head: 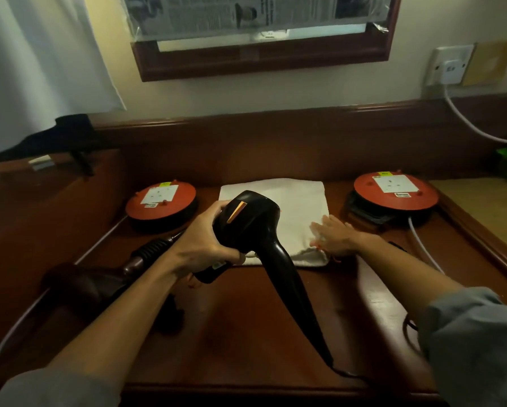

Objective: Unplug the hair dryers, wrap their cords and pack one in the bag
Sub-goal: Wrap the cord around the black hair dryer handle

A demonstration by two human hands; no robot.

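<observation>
Left hand [205,245] fingers clamp a black dryer [255,227] (handle pointing back); right hand [334,235], fingers spread, lies flat on the white bag [278,201].

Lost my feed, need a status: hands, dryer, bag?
Left hand gripping black hair dryer by its body, handle toward the person. Right hand flat on white bag, fingers open. Second dryer lying at left. Nothing blocking.

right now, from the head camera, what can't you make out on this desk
- Second hair dryer, head view: dark, blurred, partly behind the left forearm.
- Black hair dryer cord: its end runs off behind the right sleeve.
- Bag opening: covered by the right hand and the dryer.
- Reel socket labels: too small.
</observation>
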